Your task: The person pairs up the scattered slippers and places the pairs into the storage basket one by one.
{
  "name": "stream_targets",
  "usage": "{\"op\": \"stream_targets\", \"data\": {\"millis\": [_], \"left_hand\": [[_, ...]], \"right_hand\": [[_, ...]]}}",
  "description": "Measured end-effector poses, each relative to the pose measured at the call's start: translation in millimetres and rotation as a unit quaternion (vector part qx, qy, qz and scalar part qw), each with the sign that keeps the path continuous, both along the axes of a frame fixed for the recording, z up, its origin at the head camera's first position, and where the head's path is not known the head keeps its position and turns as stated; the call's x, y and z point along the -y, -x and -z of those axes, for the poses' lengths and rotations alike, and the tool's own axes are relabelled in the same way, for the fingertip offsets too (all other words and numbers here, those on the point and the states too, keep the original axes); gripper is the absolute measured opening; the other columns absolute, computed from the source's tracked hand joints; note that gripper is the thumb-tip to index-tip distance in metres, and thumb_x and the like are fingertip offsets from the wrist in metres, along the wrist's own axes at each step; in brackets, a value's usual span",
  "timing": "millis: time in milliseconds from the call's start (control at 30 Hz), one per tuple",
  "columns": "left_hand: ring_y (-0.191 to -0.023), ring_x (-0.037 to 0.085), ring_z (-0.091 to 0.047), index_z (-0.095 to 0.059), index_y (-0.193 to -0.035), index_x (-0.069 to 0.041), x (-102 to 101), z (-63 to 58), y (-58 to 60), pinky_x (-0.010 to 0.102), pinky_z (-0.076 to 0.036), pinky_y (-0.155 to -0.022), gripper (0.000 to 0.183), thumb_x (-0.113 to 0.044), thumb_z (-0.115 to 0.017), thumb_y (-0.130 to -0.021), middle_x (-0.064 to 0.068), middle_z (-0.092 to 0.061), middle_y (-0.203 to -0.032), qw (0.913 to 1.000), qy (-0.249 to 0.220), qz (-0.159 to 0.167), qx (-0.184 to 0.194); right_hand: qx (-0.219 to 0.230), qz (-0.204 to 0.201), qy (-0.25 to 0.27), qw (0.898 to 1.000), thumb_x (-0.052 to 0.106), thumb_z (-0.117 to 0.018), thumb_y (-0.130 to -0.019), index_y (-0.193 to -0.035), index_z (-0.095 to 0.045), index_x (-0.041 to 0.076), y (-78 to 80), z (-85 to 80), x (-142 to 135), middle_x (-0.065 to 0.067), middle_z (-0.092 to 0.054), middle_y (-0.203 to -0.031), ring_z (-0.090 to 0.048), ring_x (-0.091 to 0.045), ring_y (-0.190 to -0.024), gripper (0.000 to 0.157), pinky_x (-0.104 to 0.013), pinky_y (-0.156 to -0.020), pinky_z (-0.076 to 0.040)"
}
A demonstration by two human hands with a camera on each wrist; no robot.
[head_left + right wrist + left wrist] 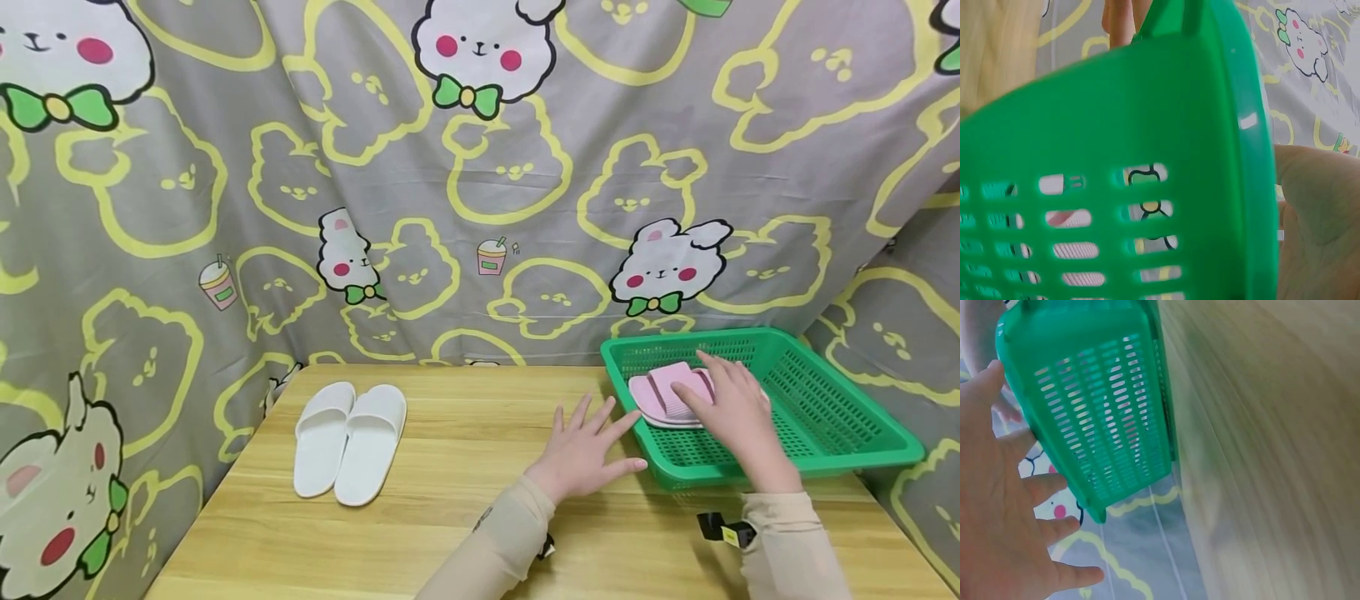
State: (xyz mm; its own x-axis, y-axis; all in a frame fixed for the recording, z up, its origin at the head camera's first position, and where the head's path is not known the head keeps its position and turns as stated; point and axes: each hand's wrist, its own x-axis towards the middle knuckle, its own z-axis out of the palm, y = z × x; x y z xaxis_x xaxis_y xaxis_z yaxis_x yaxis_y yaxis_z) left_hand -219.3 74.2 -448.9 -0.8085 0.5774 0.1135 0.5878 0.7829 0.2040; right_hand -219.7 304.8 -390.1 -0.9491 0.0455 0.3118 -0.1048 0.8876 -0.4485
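If lettering [482, 518], illegible, near left hand [579, 457]

We log pink slippers [663, 393], green basket [847, 462], white slippers [371, 454], tan wood-grain tabletop [465, 437]; grey curtain [420, 187] printed with yellow outlines [491, 219], white rabbits [663, 258].

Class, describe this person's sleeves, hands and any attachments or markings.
The left hand and right hand are gloveless. The left sleeve and right sleeve are long, beige and creased; the left bears a small dark marking. A black attachment with a yellow label shows beside the right sleeve, a black piece beside the left.
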Motion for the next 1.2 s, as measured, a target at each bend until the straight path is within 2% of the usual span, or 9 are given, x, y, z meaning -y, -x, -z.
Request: {"op": "stream_targets", "data": {"millis": [333,633,733,900,1033,1200], "left_hand": [[-0.153,0.029,-0.01,-0.006,-0.151,-0.052,22,0.8,-8.3,0.064,-0.018,-0.117,0.065,-0.074,-0.024,-0.093,-0.006,-0.014,-0.164,0.9998,-0.011,-0.013,0.006],[-0.152,0.03,-0.014,-0.014,-0.153,-0.046,48,3.4,-11.1,0.064,-0.019,-0.116,0.068,-0.076,-0.02,-0.092,-0.003,-0.019,-0.163,0.9996,-0.017,-0.021,-0.007],[-0.151,0.029,-0.019,-0.018,-0.153,-0.045,54,3.3,-10.7,0.064,-0.023,-0.115,0.068,-0.076,-0.021,-0.092,-0.003,-0.024,-0.162,0.9995,-0.016,-0.018,-0.02],[-0.146,0.026,-0.033,-0.035,-0.149,-0.041,66,2.0,-9.6,0.06,-0.031,-0.113,0.068,-0.076,-0.022,-0.092,-0.005,-0.037,-0.156,0.9985,-0.016,-0.008,-0.051],[-0.139,0.024,-0.043,-0.048,-0.142,-0.035,80,0.8,-8.5,0.055,-0.037,-0.11,0.065,-0.073,-0.026,-0.094,-0.004,-0.047,-0.15,0.9965,-0.017,0.003,-0.082],[-0.131,0.021,-0.051,-0.054,-0.136,-0.032,99,0.0,-7.3,0.049,-0.042,-0.108,0.06,-0.069,-0.032,-0.095,-0.004,-0.056,-0.141,0.9929,-0.019,0.004,-0.117]], "right_hand": [[-0.027,-0.008,-0.01,1.0,0.048,-0.054,-0.096,-0.146,-0.037,0.0,-1.7,4.1,10,-0.036,-0.037,-0.143,-0.026,-0.059,-0.133,0.072,-0.08,-0.096,-0.022],[-0.037,-0.017,-0.011,0.999,0.044,-0.058,-0.095,-0.142,-0.043,0.0,-1.0,1.8,24,-0.033,-0.039,-0.143,-0.027,-0.057,-0.134,0.066,-0.078,-0.097,-0.023],[-0.046,-0.023,-0.012,0.999,0.045,-0.057,-0.095,-0.141,-0.044,-0.001,-0.5,1.2,31,-0.033,-0.04,-0.142,-0.029,-0.057,-0.133,0.066,-0.078,-0.097,-0.025],[-0.062,-0.038,-0.008,0.997,0.041,-0.058,-0.095,-0.14,-0.046,0.0,-1.0,-1.0,46,-0.033,-0.042,-0.141,-0.032,-0.056,-0.132,0.062,-0.078,-0.094,-0.028],[-0.074,-0.053,-0.001,0.996,0.037,-0.061,-0.094,-0.139,-0.048,0.0,-0.8,-0.6,57,-0.032,-0.043,-0.141,-0.033,-0.055,-0.133,0.06,-0.076,-0.099,-0.028],[-0.087,-0.062,0.001,0.994,0.036,-0.064,-0.093,-0.137,-0.05,0.0,1.7,1.7,66,-0.031,-0.046,-0.14,-0.034,-0.052,-0.133,0.059,-0.073,-0.104,-0.027]]}}
